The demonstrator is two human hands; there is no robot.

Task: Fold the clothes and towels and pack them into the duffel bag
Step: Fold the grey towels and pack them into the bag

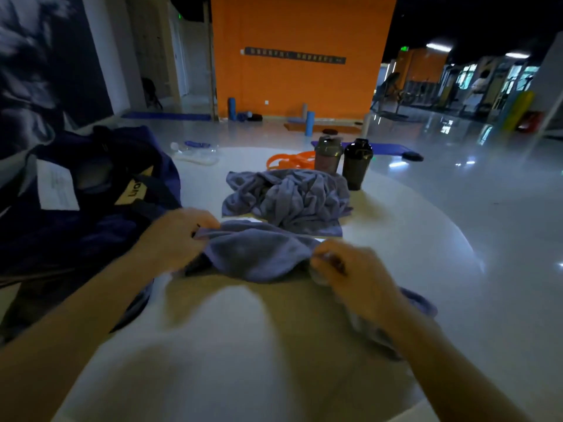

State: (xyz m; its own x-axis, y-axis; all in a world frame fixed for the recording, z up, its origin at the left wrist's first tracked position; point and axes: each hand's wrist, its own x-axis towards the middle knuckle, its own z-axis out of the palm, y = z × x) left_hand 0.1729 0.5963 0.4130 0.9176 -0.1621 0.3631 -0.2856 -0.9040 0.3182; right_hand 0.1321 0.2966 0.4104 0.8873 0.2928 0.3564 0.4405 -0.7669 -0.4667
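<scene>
I have my left hand (179, 236) and right hand (341, 266) each pinching an edge of the grey-blue towel (259, 254), stretching it for folding. The navy duffel bag (91, 202) gapes beside it, ready for packing.

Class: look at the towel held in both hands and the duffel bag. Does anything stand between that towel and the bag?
Nothing visible does. The towel is gripped by the left hand and right hand, and the duffel bag lies just left of it. The crumpled towel and bottles sit farther back, out of the path.
</scene>
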